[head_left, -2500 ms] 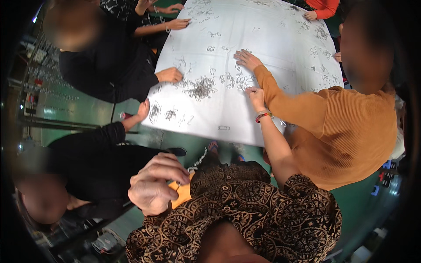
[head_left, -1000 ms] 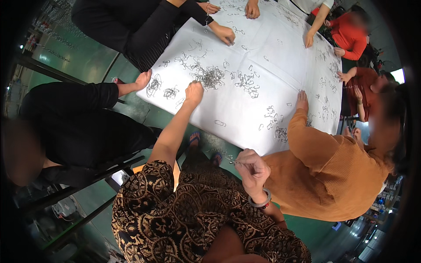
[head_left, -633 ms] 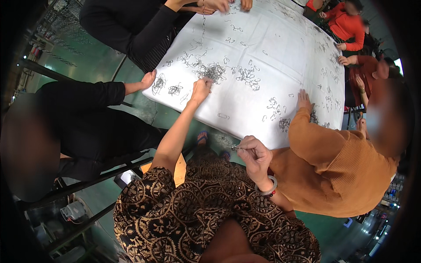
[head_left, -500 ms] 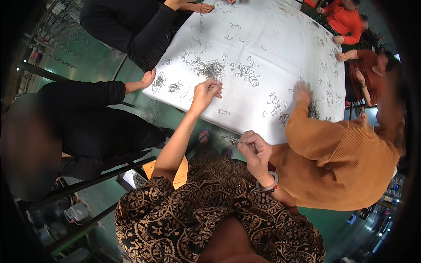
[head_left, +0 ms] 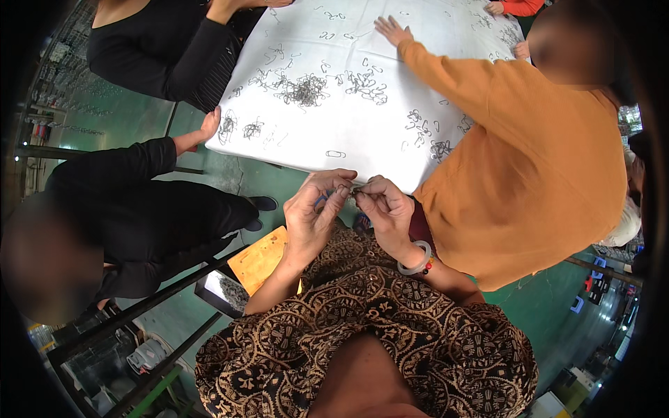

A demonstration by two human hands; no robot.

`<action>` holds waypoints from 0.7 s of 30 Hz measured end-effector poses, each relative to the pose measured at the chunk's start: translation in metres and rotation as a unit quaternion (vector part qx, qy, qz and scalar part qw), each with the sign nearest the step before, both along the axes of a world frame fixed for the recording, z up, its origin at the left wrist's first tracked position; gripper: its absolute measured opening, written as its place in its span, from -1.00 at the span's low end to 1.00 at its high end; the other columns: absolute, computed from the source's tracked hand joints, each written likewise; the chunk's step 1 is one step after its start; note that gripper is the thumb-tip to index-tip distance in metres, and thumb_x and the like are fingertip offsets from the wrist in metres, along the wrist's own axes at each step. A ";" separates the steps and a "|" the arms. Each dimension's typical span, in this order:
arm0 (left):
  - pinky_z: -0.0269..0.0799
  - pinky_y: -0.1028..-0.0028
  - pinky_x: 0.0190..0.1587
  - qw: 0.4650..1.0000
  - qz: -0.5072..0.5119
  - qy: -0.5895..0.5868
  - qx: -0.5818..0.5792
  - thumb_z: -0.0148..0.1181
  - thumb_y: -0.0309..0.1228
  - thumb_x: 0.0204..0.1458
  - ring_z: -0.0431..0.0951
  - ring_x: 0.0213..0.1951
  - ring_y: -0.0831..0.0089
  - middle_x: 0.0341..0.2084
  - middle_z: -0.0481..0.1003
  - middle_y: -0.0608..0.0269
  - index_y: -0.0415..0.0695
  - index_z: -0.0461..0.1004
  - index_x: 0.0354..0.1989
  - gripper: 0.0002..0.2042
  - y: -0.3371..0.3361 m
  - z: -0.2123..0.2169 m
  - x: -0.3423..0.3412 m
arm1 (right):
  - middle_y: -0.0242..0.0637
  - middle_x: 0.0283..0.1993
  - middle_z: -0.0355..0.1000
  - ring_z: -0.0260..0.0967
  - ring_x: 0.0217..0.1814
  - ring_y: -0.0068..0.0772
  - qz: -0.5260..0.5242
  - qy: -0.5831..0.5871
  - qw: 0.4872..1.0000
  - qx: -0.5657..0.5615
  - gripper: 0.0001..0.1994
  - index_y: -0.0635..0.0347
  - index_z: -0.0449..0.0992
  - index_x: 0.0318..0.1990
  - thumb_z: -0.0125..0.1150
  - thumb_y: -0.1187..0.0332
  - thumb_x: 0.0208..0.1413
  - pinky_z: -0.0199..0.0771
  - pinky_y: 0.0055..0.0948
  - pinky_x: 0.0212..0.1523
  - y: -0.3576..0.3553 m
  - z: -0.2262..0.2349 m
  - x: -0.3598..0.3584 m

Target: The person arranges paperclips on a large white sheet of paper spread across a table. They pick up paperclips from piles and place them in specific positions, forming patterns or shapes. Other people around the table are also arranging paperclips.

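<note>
My left hand (head_left: 313,212) and my right hand (head_left: 385,212) meet just off the near edge of a white-covered table (head_left: 380,136). Both are closed, thumb against fingers. Small dark wire pieces (head_left: 353,192) show between the fingertips; their exact shape is too small to make out. On the white cover beyond my hands lies a single oblong wire loop (head_left: 335,154). Farther in, a dense pile of dark wire loops (head_left: 304,90) sits beside a looser spread of hooked wire pieces (head_left: 367,85).
At my right, a person in an orange-brown top (head_left: 529,167) stretches an arm across the table. A person in black (head_left: 136,202) sits at my left, another (head_left: 153,56) beyond. Near my left forearm are a wooden stool (head_left: 261,259) and a dark metal rail (head_left: 167,285).
My left hand has come back from above the table to my right hand, which has shifted slightly left and up. The neighbour's arm at right has reached farther across the cover.
</note>
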State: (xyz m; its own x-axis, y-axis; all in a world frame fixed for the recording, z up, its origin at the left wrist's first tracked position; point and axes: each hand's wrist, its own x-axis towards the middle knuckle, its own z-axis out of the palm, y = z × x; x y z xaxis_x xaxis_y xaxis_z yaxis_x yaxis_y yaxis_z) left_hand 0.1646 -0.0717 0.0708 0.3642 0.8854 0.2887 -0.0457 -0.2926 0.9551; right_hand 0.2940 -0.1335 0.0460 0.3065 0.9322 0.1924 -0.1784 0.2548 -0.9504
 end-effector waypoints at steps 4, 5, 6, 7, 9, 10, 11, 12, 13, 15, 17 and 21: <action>0.43 0.45 -0.08 0.996 -0.010 -0.039 -0.076 0.10 -0.70 0.09 0.54 -0.18 0.36 -0.27 0.54 -0.01 -0.34 0.42 -0.25 -0.92 -0.007 0.002 -0.004 | -0.20 -0.21 0.49 0.45 -0.27 -0.55 0.016 -0.158 0.987 0.017 -0.87 0.32 0.50 -0.20 0.18 0.64 0.07 0.47 -0.57 -0.26 -0.002 -0.010 0.014; 0.43 0.44 -0.08 0.998 -0.014 -0.033 -0.057 0.09 -0.70 0.10 0.55 -0.19 0.35 -0.29 0.53 -0.01 -0.35 0.42 -0.25 -0.92 -0.006 0.003 -0.006 | -0.22 -0.23 0.49 0.42 -0.30 -0.57 -0.008 -0.202 0.979 -0.002 -0.83 0.33 0.51 -0.16 0.17 0.64 0.08 0.43 -0.59 -0.31 -0.002 -0.018 0.021; 0.43 0.44 -0.08 0.998 -0.017 -0.032 -0.047 0.08 -0.71 0.10 0.54 -0.19 0.35 -0.30 0.53 0.00 -0.35 0.42 -0.25 -0.92 -0.005 0.005 -0.008 | -0.25 -0.25 0.49 0.40 -0.33 -0.58 -0.032 -0.240 0.970 -0.020 -0.80 0.33 0.52 -0.12 0.15 0.63 0.08 0.40 -0.61 -0.36 0.000 -0.030 0.032; 0.44 0.44 -0.08 0.999 -0.021 -0.031 -0.037 0.08 -0.71 0.10 0.54 -0.19 0.35 -0.30 0.53 0.01 -0.34 0.42 -0.25 -0.92 -0.005 0.007 -0.011 | -0.27 -0.27 0.50 0.37 -0.37 -0.60 -0.045 -0.287 0.955 -0.058 -0.76 0.34 0.53 -0.07 0.14 0.63 0.08 0.36 -0.63 -0.41 0.001 -0.045 0.046; 0.44 0.43 -0.09 0.999 -0.024 -0.036 -0.032 0.07 -0.72 0.09 0.54 -0.19 0.35 -0.31 0.53 0.02 -0.34 0.42 -0.26 -0.92 -0.006 0.009 -0.016 | -0.19 -0.14 0.52 0.47 -0.20 -0.39 -0.070 -0.323 0.921 -0.207 -0.69 0.18 0.53 0.03 0.13 0.53 0.11 0.50 -0.43 -0.15 0.015 -0.087 0.089; 0.44 0.42 -0.09 0.998 -0.022 -0.041 -0.036 0.07 -0.72 0.09 0.54 -0.19 0.35 -0.31 0.53 0.02 -0.34 0.42 -0.26 -0.91 -0.006 0.010 -0.019 | -0.14 -0.14 0.50 0.46 -0.14 -0.24 -0.097 -0.359 0.899 -0.230 -0.68 0.21 0.55 -0.01 0.08 0.61 0.06 0.48 -0.33 -0.06 0.026 -0.113 0.110; 0.44 0.42 -0.09 0.998 -0.022 -0.046 -0.042 0.07 -0.72 0.09 0.54 -0.19 0.35 -0.31 0.53 0.03 -0.33 0.42 -0.26 -0.91 -0.005 0.011 -0.021 | -0.07 -0.15 0.48 0.44 -0.11 -0.09 -0.119 -0.453 0.853 -0.229 -0.62 0.25 0.56 -0.05 0.02 0.71 -0.03 0.45 -0.29 0.00 0.033 -0.138 0.131; 0.44 0.42 -0.09 0.997 -0.023 -0.050 -0.046 0.08 -0.72 0.09 0.54 -0.19 0.35 -0.31 0.53 0.03 -0.33 0.43 -0.26 -0.92 -0.004 0.011 -0.021 | -0.03 -0.11 0.46 0.41 -0.02 -0.05 -0.116 -0.529 0.811 -0.221 -0.56 0.25 0.56 -0.07 -0.01 0.77 -0.13 0.41 -0.26 0.05 0.037 -0.162 0.150; 0.44 0.43 -0.09 0.997 -0.021 -0.054 -0.053 0.08 -0.72 0.09 0.54 -0.19 0.35 -0.31 0.53 0.02 -0.33 0.43 -0.26 -0.92 -0.003 0.011 -0.022 | -0.05 -0.14 0.47 0.42 -0.12 -0.02 -0.132 -0.574 0.794 -0.149 -0.58 0.24 0.56 -0.07 -0.02 0.74 -0.10 0.43 -0.21 -0.02 0.043 -0.185 0.166; 0.44 0.44 -0.09 0.997 -0.017 -0.049 -0.065 0.09 -0.70 0.10 0.54 -0.18 0.36 -0.31 0.53 0.04 -0.32 0.43 -0.26 -0.92 -0.003 0.011 -0.026 | -0.09 -0.17 0.48 0.42 -0.18 -0.02 -0.120 -0.611 0.765 -0.166 -0.62 0.21 0.57 -0.08 0.00 0.68 -0.06 0.43 -0.17 -0.08 0.045 -0.225 0.184; 0.44 0.44 -0.10 0.997 -0.012 -0.043 -0.066 0.09 -0.70 0.10 0.53 -0.19 0.36 -0.31 0.52 0.04 -0.32 0.43 -0.26 -0.92 -0.002 0.011 -0.030 | -0.14 -0.21 0.47 0.41 -0.15 -0.08 -0.133 -0.654 0.703 -0.247 -0.70 0.19 0.58 -0.13 0.06 0.62 -0.02 0.41 -0.19 -0.08 0.048 -0.252 0.193; 0.45 0.47 -0.08 0.998 0.000 -0.021 -0.063 0.10 -0.70 0.09 0.54 -0.17 0.41 -0.28 0.55 0.07 -0.31 0.44 -0.25 -0.91 0.000 0.005 -0.034 | -0.13 -0.26 0.44 0.38 -0.14 -0.10 -0.147 -0.654 0.727 -0.148 -0.81 0.19 0.57 -0.22 0.13 0.54 -0.01 0.36 -0.20 -0.05 0.033 -0.263 0.197</action>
